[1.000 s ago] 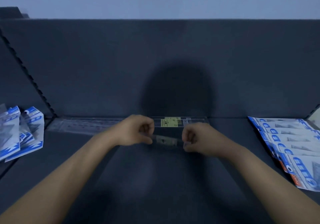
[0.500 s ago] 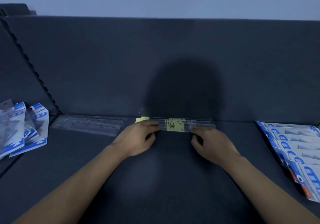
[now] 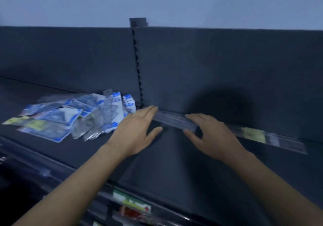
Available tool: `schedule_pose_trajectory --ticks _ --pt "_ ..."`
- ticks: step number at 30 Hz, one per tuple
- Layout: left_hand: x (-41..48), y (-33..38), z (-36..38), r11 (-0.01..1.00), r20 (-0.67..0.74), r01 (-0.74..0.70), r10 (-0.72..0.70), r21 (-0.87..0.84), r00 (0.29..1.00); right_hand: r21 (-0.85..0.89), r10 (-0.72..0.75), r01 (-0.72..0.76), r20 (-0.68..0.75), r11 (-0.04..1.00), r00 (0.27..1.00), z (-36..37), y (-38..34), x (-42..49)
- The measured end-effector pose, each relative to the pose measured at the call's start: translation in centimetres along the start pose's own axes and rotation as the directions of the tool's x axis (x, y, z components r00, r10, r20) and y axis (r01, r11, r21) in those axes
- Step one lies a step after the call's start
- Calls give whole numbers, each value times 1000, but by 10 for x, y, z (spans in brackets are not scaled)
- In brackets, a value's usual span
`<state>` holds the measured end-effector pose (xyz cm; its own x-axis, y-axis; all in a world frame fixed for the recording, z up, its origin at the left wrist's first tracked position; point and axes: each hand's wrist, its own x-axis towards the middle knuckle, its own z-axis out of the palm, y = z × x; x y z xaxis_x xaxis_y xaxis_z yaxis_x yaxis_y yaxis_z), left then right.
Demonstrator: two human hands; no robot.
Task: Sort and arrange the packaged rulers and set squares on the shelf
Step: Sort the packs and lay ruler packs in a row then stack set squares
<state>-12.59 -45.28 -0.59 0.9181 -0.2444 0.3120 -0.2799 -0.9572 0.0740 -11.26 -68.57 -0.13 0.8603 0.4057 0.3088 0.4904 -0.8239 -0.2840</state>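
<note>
Firstly, shelf (image 3: pixel 157 169): we record a dark flat board with a dark back panel (image 3: pixel 209 64) behind it. A slotted upright (image 3: pixel 138 68) rises at its back edge.
Clear ruler pack (image 3: pixel 174 120): it lies flat along the shelf's back edge, just right of the slotted upright, spanning from one hand to the other. We can read no print on it.
Left hand (image 3: pixel 138 131): palm down, fingers straight and close together, fingertips on the left end of the clear ruler pack. Nothing is clasped.
Right hand (image 3: pixel 211 134): fingers stretched flat over the pack's right part, thumb spread at its near edge. The fingers are uncurled and we see no clasp.
Second ruler pack (image 3: pixel 279 141): it lies further right along the same back edge. It bears a yellow-green label (image 3: pixel 253 134) whose writing is too blurred to read.
Set square packs (image 3: pixel 70 119): a loose overlapping heap near the back edge, left of the upright. The cards are blue and white and the lettering is illegible.
Front edge tags (image 3: pixel 131 203): green, white and red, and unreadable.
</note>
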Motion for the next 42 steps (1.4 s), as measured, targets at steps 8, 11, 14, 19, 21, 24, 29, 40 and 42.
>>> schedule_pose_trajectory --ticks 8,11,14,19,21,24,29,40,42 --pt "-110 -209 -40 976 34 205 -203 -67 979 158 -71 69 6 985 997 107 -213 62" --pt "-141 -294 -55 944 44 317 -314 -95 948 179 -124 112 59 977 991 140 -277 91" --pt "-148 -366 -66 920 115 382 -372 -84 921 160 -105 84 131 983 986 166 -318 124" --pt "-129 -438 -64 940 309 325 -282 -98 908 57 -39 26 254 998 966 202 -350 173" --pt "-117 -456 -59 948 361 309 -262 -77 895 2 -42 43 296 999 954 214 -351 191" --pt "-99 -474 -50 954 432 272 -194 -125 881 40 -62 51 361 998 930 222 -346 217" --pt "-70 -497 -49 927 529 233 -45 -295 848 150 -43 -47 551 988 833 220 -341 256" --pt "2 -551 -58 759 562 199 253 -620 787 497 -63 -208 475 842 878 203 -333 296" --pt "21 -557 -61 752 504 133 290 -646 813 612 40 -270 362 743 931 196 -327 291"
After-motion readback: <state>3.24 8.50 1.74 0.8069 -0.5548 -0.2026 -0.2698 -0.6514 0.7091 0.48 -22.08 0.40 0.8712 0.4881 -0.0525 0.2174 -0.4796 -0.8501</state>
